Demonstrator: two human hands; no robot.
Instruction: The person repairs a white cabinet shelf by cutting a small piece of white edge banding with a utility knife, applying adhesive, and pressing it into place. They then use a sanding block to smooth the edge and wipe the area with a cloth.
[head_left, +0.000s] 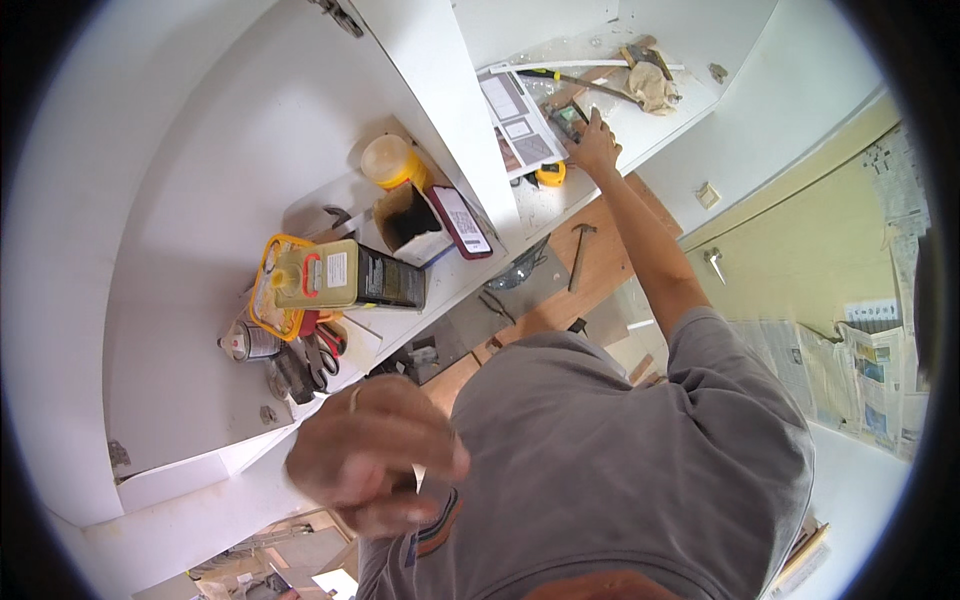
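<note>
My right hand (597, 150) reaches onto the upper right shelf, its thumb and fingers at the edge of a small dark packet with a green patch (569, 121). Beside it lie a printed sheet (522, 122) and a yellow tape measure (550, 174). Close to the camera, at lower left, my left hand (375, 455) is raised with bent fingers, a ring on one of them. Motion smears it, and whether it holds anything cannot be made out.
The left shelf carries a rectangular metal can (350, 275), a yellow tub (392, 161), an open carton (410, 222), a phone (460, 222) and scissors (322, 360). A handsaw (585, 82) lies on the right shelf. Below are a hammer (580, 258) and pliers (497, 307).
</note>
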